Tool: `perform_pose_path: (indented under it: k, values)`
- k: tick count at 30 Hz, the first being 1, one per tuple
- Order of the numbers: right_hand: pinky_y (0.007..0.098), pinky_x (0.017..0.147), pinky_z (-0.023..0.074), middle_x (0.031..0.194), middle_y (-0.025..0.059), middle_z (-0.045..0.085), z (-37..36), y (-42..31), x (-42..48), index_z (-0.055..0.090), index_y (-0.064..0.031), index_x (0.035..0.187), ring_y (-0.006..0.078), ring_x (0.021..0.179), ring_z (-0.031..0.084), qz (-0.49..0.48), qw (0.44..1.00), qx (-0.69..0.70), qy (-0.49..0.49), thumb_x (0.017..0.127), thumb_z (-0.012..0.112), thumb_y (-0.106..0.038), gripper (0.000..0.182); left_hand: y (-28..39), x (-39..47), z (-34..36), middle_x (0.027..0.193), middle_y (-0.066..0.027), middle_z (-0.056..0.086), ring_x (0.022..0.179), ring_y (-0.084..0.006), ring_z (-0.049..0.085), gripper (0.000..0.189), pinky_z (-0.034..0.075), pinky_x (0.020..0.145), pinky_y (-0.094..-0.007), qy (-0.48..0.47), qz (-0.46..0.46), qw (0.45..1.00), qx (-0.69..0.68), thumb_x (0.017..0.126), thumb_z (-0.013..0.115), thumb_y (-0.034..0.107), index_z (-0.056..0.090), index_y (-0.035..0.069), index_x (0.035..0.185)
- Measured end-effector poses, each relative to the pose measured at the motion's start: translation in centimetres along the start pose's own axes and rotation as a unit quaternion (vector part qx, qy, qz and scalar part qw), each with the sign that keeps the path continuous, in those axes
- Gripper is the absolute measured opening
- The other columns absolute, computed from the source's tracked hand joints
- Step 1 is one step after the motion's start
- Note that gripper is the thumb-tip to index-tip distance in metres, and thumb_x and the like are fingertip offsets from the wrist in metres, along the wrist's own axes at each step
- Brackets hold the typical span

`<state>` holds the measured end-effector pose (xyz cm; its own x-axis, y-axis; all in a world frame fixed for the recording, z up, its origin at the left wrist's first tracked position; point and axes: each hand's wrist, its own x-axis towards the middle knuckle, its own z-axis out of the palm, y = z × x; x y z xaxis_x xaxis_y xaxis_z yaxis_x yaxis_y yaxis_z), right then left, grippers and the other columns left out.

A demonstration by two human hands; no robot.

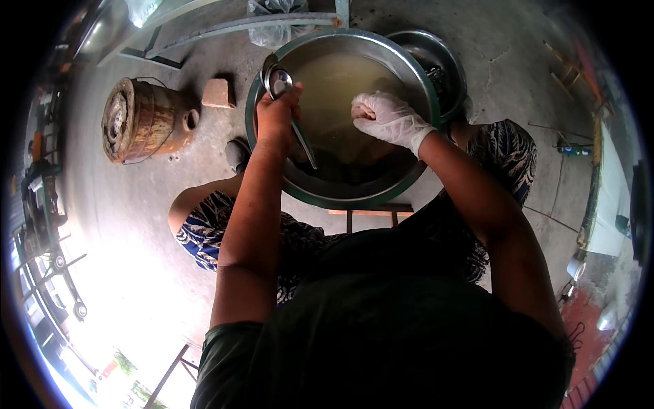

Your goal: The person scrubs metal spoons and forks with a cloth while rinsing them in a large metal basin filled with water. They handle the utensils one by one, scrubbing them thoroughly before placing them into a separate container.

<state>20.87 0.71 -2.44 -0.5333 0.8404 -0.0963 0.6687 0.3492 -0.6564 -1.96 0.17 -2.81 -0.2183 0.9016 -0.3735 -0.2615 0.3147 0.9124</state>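
Note:
A large metal basin (352, 198) of cloudy water stands on the floor before me. Over its left side my left hand (278, 115) grips metal ladles or large spoons (280, 83); a second round bowl shows behind the nearest one. Their handles (305, 145) slant down past my wrist toward the water. My right hand (388, 118), in a thin translucent glove, is held over the right part of the basin with its fingers curled. Whether anything is inside that curl is hidden.
Behind the basin's right edge sits a smaller metal bowl (452, 53) with dark metal pieces inside. To the left are a rusty bucket stove (148, 120) and a brick (217, 93). A metal frame (245, 23) and a clear plastic bag (278, 36) lie beyond.

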Motion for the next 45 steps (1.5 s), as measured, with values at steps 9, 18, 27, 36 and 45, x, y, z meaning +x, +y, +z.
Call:
perform_pose_path:
  k: [9, 18, 27, 36, 45]
  values:
    - [0.0356, 0.078, 0.0452, 0.089, 0.0114, 0.061, 1.2, 1.6, 2.7, 0.064, -0.0128, 0.09, 0.0294, 0.09, 0.058, 0.096, 0.956, -0.274, -0.04, 0.073, 0.06, -0.019, 0.018, -4.9, -0.3, 1.2, 0.069, -0.0177, 0.062, 0.063, -0.0306, 0.062, 0.037, 0.047, 0.059, -0.0374, -0.109, 0.086, 0.9, 0.413, 0.075, 0.067, 0.033, 0.061, -0.002, 0.084]
    - [0.0379, 0.068, 0.0449, 0.08, 0.0121, 0.062, 0.6, 2.1, 1.6, 0.058, -0.0072, 0.08, 0.0304, 0.075, 0.059, -0.045, 0.996, -0.058, 0.051, 0.077, 0.055, -0.016, 0.01, -5.1, -1.7, 2.7, 0.091, -0.019, 0.063, 0.086, -0.0336, 0.061, 0.033, 0.047, 0.074, -0.0413, -0.064, 0.257, 0.758, 0.596, 0.076, 0.063, 0.027, 0.059, 0.002, 0.097]
    - [0.0369, 0.077, 0.0458, 0.088, 0.0171, 0.061, -2.6, 2.4, 2.0, 0.056, -0.0027, 0.096, 0.0334, 0.088, 0.059, 0.022, 0.998, -0.011, 0.054, 0.075, 0.061, -0.015, 0.025, -3.4, -1.0, 1.2, 0.073, -0.0182, 0.063, 0.066, -0.0283, 0.064, 0.026, 0.048, 0.062, -0.0371, -0.17, 0.016, 0.917, 0.362, 0.077, 0.064, 0.023, 0.06, -0.001, 0.086]
    - [0.0369, 0.077, 0.0453, 0.093, 0.017, 0.062, -1.1, 3.3, 2.2, 0.062, -0.0033, 0.092, 0.0339, 0.085, 0.059, 0.021, 0.994, 0.034, 0.099, 0.084, 0.06, -0.021, 0.02, -4.1, -0.4, 0.8, 0.076, -0.0229, 0.06, 0.074, -0.041, 0.058, 0.017, 0.047, 0.067, -0.0445, 0.007, 0.232, 0.833, 0.503, 0.073, 0.061, 0.015, 0.056, -0.001, 0.079]
    - [0.0307, 0.084, 0.0456, 0.1, 0.0081, 0.06, 1.5, 2.9, 3.7, 0.06, -0.0036, 0.102, 0.0188, 0.094, 0.058, -0.04, 0.896, 0.437, 0.073, 0.078, 0.066, -0.004, 0.025, -1.3, -3.3, 2.7, 0.078, -0.0229, 0.059, 0.076, -0.0422, 0.057, 0.013, 0.045, 0.066, -0.0464, -0.035, 0.262, 0.833, 0.487, 0.074, 0.058, 0.01, 0.053, 0.0, 0.08]
